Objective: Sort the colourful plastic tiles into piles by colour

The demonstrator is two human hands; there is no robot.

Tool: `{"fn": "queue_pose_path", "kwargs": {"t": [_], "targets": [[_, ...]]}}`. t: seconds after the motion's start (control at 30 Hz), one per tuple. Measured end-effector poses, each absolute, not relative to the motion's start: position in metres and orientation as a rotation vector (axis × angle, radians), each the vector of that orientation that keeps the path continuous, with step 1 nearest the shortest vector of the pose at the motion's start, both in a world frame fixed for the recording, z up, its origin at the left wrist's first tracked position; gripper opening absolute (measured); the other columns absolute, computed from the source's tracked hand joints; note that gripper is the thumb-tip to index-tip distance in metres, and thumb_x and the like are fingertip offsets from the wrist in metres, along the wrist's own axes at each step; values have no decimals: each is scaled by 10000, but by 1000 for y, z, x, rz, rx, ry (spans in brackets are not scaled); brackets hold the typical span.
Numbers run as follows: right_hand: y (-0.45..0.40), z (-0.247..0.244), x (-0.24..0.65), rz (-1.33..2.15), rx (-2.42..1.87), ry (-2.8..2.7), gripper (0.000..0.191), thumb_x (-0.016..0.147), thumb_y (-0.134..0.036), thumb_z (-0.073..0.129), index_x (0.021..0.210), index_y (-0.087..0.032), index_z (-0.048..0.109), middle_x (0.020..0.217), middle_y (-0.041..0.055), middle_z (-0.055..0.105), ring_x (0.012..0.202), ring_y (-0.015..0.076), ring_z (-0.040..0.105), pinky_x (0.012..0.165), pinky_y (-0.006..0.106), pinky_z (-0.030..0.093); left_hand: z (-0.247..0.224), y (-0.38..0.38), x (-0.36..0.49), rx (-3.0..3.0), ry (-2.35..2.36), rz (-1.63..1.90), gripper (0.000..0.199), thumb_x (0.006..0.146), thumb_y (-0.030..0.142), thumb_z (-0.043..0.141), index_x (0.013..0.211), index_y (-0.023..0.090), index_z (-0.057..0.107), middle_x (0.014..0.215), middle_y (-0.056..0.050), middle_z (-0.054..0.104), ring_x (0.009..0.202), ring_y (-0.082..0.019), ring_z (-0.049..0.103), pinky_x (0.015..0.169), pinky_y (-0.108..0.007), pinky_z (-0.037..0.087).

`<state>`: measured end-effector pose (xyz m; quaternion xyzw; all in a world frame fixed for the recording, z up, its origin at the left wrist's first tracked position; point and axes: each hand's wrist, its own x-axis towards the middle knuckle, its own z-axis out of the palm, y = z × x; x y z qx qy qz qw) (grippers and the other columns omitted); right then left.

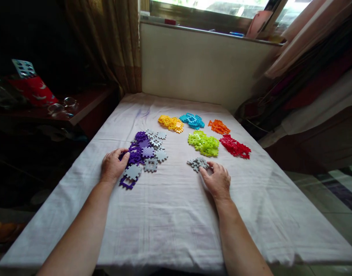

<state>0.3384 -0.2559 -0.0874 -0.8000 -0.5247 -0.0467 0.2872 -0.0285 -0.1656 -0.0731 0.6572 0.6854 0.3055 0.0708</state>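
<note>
At the left of the table lies a mixed heap of flat, notched plastic building tiles, purple tiles [134, 155] with grey tiles [161, 155] among and over them. My left hand [114, 165] is at the heap's left edge, thumb and fingers closed on a purple tile there; its fingertips are partly hidden. Right of the middle, a smaller pile of grey tiles [198, 164] lies apart. My right hand [217, 180] reaches this pile's right side, with thumb and forefinger closed about the edge of a grey tile.
Farther back lie single-colour piles: yellow tiles [170, 123], blue tiles [193, 120], orange tiles [218, 127], lime green tiles [204, 143] and red tiles [235, 147]. A pale cloth [164, 222] covers the table. Eyeglasses [62, 108] rest on a dark side cabinet at left.
</note>
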Motion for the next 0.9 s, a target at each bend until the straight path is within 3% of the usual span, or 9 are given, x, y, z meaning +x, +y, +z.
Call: {"fn": "queue_pose_path", "kwargs": {"t": [0.27,0.47,0.57,0.73,0.9], "targets": [[-256,-76,302,-147,-1802,-1628,222,854,-318,580,1017,-219,694,1115,87,683,1048,260,561,926,393,392,-72,-166,-27,1957,2055,909,369,828,451,498,1015,229,725,971,-77,753,941,-263,680,884,-368,506],[-251,-61,233,48,-1495,-1965,166,854,-291,631,993,-233,700,1085,51,703,1023,222,581,933,368,397,-70,-166,-27,1937,2064,900,346,819,441,518,998,230,724,978,-75,751,946,-262,678,893,-365,507],[-248,-56,198,149,-1391,-2091,218,839,-349,679,1027,-242,691,1107,47,702,1053,219,576,937,366,408,-70,-166,-26,1939,2066,898,343,821,436,516,993,222,721,992,-85,749,941,-269,677,893,-375,508],[-244,-58,161,192,-1364,-2159,495,777,-492,744,1182,-228,642,1221,82,659,1172,255,524,996,411,402,-71,-165,-26,1981,2074,930,328,829,424,512,987,222,715,1005,-91,743,956,-272,667,907,-382,503],[-243,-62,152,174,-1396,-2180,397,808,-458,719,1130,-237,650,1158,70,678,1130,251,537,968,410,404,-73,-164,-26,2002,2079,945,312,833,416,508,963,223,716,1003,-87,743,960,-276,664,919,-387,497]]}}
